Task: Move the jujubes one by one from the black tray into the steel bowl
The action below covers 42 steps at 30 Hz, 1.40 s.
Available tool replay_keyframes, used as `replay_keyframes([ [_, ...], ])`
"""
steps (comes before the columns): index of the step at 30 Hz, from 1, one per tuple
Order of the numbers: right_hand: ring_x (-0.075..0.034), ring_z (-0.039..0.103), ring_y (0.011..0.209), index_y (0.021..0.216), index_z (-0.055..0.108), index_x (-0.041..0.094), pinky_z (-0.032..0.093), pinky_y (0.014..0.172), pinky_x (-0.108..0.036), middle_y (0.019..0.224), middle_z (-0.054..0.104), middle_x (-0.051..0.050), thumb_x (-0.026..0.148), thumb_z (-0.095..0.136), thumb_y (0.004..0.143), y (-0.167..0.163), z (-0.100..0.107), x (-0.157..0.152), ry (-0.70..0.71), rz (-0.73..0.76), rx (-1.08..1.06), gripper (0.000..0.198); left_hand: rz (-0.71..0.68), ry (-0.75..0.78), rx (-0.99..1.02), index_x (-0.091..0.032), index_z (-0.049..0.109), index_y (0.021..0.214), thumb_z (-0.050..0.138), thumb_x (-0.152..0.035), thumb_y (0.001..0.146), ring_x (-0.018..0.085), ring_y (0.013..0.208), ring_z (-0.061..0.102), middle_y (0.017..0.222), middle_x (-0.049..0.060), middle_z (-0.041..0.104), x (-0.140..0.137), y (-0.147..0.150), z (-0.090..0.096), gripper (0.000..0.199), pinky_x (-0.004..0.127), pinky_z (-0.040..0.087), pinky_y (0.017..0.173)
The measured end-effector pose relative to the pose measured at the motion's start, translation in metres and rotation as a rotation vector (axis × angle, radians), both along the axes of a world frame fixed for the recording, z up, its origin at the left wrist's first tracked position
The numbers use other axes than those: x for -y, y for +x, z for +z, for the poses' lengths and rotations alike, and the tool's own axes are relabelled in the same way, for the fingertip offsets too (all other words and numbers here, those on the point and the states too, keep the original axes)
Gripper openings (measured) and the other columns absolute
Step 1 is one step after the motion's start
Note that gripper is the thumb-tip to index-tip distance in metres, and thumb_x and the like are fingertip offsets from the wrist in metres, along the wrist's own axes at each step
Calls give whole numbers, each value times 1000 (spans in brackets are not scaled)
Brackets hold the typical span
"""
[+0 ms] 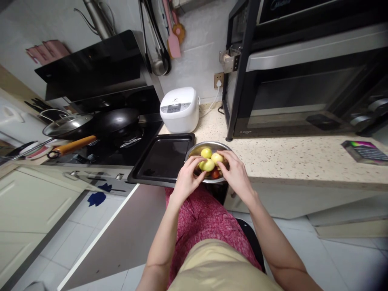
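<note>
A round metal bowl sits at the counter's front edge, with several yellow-green round fruits in it; their exact kind I cannot tell. My left hand curls its thumb and fingers around the front yellow-green fruit. On the bowl's other side, my right hand has its thumb and fingertips around a paler yellow-green fruit. Behind these two lies another yellow fruit, touched by neither hand. Something red shows low in the bowl between the hands.
A black baking tray lies left of the bowl, before a white rice cooker. Farther left, a wok and a lidded pan stand on the stove. An oven stands at right. An open cabinet door juts out below.
</note>
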State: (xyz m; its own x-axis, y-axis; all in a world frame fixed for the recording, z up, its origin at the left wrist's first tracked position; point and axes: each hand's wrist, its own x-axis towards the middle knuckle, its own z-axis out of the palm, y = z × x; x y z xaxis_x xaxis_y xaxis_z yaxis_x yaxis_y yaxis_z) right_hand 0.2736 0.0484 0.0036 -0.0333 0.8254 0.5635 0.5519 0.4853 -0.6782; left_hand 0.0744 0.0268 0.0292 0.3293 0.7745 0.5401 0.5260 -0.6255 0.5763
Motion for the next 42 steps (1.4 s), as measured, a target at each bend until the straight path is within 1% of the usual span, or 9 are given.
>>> replay_keyframes([
  [4, -29, 66, 118, 125, 66, 22, 54, 107, -50, 127, 69, -12, 25, 54, 95, 0, -1, -3, -3, 15, 12, 33, 44, -31, -92, -25, 64, 135, 74, -20, 90, 26, 118, 66, 125, 10, 66, -5, 0, -1, 47, 40, 54, 105],
  [10, -32, 66, 117, 123, 66, 20, 54, 105, -52, 124, 70, -14, 24, 56, 92, -1, -3, -5, 26, -4, 33, 33, 81, -12, -200, -21, 66, 117, 79, -17, 78, 26, 105, 66, 113, 8, 66, -18, 6, 5, 42, 41, 57, 95],
  [15, -31, 67, 115, 121, 66, 21, 55, 103, -52, 123, 69, -14, 23, 57, 90, -1, -4, -5, 29, 5, 18, 32, 12, -86, 16, -20, 59, 108, 76, -18, 76, 20, 93, 67, 107, 6, 66, -22, 8, 1, 36, 31, 62, 78],
  [18, -32, 66, 117, 122, 66, 20, 55, 104, -52, 125, 69, -14, 22, 57, 91, -1, -4, -5, 24, -2, 15, 33, 1, -110, 97, -19, 57, 109, 78, -21, 78, 20, 95, 69, 107, 7, 68, -21, 8, -5, 37, 32, 62, 82],
  [21, -31, 65, 119, 125, 65, 20, 53, 107, -53, 127, 69, -14, 21, 56, 91, 1, -5, -3, 21, -1, 24, 35, 21, -110, 63, -19, 58, 109, 77, -22, 81, 21, 96, 70, 108, 7, 70, -17, 6, -7, 34, 36, 61, 87],
  [26, -31, 65, 122, 129, 64, 23, 53, 109, -53, 131, 68, -13, 21, 55, 92, 2, -6, -4, 20, 24, 33, 38, 70, -69, -45, -21, 62, 115, 76, -21, 85, 25, 104, 70, 114, 8, 69, -9, 2, -2, 33, 39, 58, 93],
  [31, -30, 66, 123, 131, 64, 23, 53, 109, -53, 133, 68, -12, 22, 56, 93, 3, -6, -4, 22, 35, 32, 39, 52, -86, -4, -22, 64, 120, 77, -24, 88, 26, 109, 69, 120, 9, 67, -5, -1, -1, 34, 40, 58, 97],
  [37, -31, 66, 123, 132, 64, 23, 53, 109, -54, 133, 68, -12, 23, 55, 94, 4, -3, -4, 4, 31, 39, 39, 61, -89, 16, -22, 63, 126, 80, -27, 87, 27, 113, 68, 124, 10, 66, -4, -2, -4, 43, 42, 58, 101],
  [42, -30, 66, 122, 131, 64, 23, 53, 109, -53, 132, 68, -13, 24, 55, 95, 7, -2, -5, -1, 34, 55, 38, 67, -86, 30, -22, 62, 127, 80, -26, 87, 28, 116, 67, 126, 11, 65, -3, -1, -4, 44, 44, 57, 103],
])
